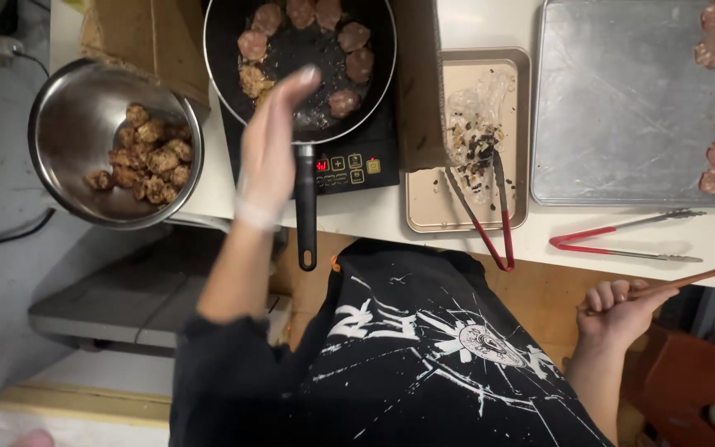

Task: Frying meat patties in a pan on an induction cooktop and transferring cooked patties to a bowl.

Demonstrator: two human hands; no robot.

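Risk of burn: gloved left hand [268,157] open, fingers spread, over frying pan [299,62] of patties [349,37] on cooktop [349,161]. Right hand [618,310] grips chopsticks [697,277] below the desk [424,228]; could knock pan handle [305,207].

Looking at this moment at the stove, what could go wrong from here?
The gloved left hand hovers over the pan of patties on the lit cooktop; heat may burn it. The pan handle sticks past the counter edge, easy to bump.
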